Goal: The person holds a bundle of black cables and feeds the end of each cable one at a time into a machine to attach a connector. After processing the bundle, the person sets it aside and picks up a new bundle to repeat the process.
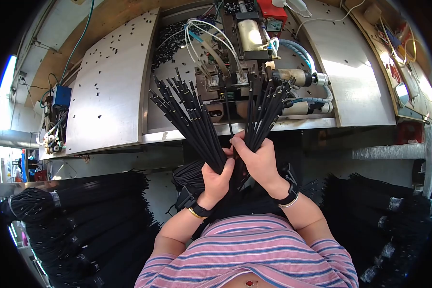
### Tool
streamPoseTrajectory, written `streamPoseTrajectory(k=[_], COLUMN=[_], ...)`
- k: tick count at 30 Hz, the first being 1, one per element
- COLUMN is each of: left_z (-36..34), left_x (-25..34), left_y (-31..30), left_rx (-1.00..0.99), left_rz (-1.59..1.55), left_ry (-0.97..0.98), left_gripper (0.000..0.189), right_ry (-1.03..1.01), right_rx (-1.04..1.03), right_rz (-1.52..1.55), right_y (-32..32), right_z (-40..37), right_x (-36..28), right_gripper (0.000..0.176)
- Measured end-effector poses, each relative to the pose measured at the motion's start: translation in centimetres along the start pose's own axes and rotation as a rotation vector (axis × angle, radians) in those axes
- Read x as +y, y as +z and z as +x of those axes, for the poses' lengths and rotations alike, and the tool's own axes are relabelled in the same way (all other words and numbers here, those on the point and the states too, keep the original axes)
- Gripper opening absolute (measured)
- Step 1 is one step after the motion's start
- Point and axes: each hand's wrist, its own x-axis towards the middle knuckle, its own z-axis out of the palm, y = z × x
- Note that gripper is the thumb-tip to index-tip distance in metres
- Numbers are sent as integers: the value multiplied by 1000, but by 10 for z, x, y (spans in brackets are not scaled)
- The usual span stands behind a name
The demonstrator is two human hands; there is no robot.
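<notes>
My left hand (pixel 218 178) is closed around a fanned bundle of thin black rods or cables (pixel 189 117), whose tips have small metallic ends. My right hand (pixel 258 161) grips a second black bundle (pixel 269 108), fanned up and to the right. Between the bundles a single black strand (pixel 228 113) runs up from my right fingertips to the machine (pixel 225 79). Both hands are close together in front of the machine's metal edge. The lower parts of the bundles are partly hidden by my hands.
Metal panels (pixel 113 81) flank the machine, with small black bits scattered over them. Cylinders (pixel 250 36) and hoses (pixel 300 53) stand at the machine's back and right. Large black bundles hang at the lower left (pixel 101 211) and lower right (pixel 374 216).
</notes>
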Motion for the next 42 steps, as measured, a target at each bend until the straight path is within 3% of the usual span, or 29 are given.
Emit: streamPoseTrajectory(k=[5, 13, 16, 21, 24, 25, 28, 29, 31, 35, 36, 39, 40, 42], left_z=[2, 4, 3, 4, 0, -6, 4, 2, 1, -3, -5, -6, -7, -9], left_x=[7, 6, 7, 6, -3, 2, 15, 17, 23, 28, 29, 27, 23, 17], left_y=[-1, 0, 2, 4, -4, -7, -2, -2, 0, 2, 3, 9, 9, 13], left_rx=[-19, 4, -25, -53, 73, 81, 121, 120, 55, -18, -27, -27, -36, -42], left_rz=[-41, -37, -192, -195, 98, 114, -39, -42, -133, -153, -141, -220, -262, -274], left_ry=[-50, -18, -159, -154, 47, -7, 101, 95, 5, -91, -115, -157, -190, -183], left_gripper=[13, 13, 12, 11, 9, 9, 9, 9, 12, 14, 14, 15, 16, 16], right_ry=[-43, 81, 135, 82, -79, -25, -550, -544, -297, -112, -128, -538, -557, -208], right_rx=[8, -7, -53, -150, -333, -321, -525, -523, -570, -487, -489, -244, -244, -305], right_rz=[-27, -11, 2, 12, -103, -87, -911, -913, -1249, -1517, -1517, -1425, -1423, -444], right_y=[3, 4, 1, -9, -17, -21, -41, -45, -55, -73, -71, -53, -46, -34], right_z=[3, 4, 6, 11, 8, 4, 19, 22, 27, 36, 38, 27, 25, 20], right_x=[2, -12, -14, -7, -4, -1, -5, 4, 43, 100, 101, 77, 69, 38], right_gripper=[14, 16, 17, 18, 14, 14, 19, 19, 31, 34, 34, 30, 30, 23])
